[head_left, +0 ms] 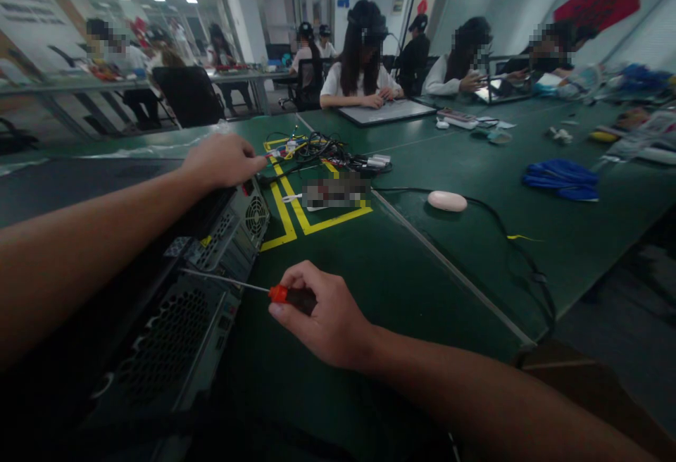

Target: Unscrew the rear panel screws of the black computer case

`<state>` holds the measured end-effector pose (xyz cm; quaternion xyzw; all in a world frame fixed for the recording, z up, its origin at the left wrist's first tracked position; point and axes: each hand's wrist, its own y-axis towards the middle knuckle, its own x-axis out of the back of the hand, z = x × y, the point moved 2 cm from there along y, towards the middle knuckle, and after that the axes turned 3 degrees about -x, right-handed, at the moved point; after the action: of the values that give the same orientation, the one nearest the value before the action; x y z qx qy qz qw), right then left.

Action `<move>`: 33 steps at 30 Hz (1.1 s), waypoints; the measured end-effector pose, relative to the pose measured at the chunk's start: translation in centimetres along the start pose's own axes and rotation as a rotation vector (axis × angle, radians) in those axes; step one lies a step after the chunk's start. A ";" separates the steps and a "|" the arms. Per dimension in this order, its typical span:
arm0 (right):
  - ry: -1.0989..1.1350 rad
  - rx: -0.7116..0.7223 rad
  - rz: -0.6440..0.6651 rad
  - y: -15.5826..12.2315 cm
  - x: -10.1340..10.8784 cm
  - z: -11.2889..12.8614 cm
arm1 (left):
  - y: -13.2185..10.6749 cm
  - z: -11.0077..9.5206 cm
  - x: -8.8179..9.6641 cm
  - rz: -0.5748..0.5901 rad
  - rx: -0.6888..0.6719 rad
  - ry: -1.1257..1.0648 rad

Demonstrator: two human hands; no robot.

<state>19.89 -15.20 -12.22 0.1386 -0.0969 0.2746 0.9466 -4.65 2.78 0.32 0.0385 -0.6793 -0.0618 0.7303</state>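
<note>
While my left hand (222, 159) lies over the case (163, 342), grip unclear, my right hand (332, 317) clamps the screwdriver (278, 294), fingers wrapped; likely screw work; turning calls for steady alignment.

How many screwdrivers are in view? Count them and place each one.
1 screwdriver: in the right hand, its shaft reaching to the computer case. Others may be hidden, for instance in the cable pile.

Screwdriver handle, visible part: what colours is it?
Screwdriver handle: orange-red towards the shaft, dark behind; head view.
</note>
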 end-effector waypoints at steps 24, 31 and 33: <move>0.072 -0.014 0.018 0.0 0.0 0.1 | -0.2 -0.1 0.2 0.016 -0.002 -0.010; 0.034 0.017 -0.004 -0.1 0.1 0.0 | -0.4 -0.2 0.3 0.009 0.007 -0.001; -0.002 0.033 -0.016 0.0 0.2 0.0 | -0.3 -0.1 0.2 0.011 -0.003 -0.009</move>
<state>20.09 -15.09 -12.16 0.1552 -0.0922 0.2683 0.9463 -4.58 2.43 0.50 0.0332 -0.6827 -0.0590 0.7275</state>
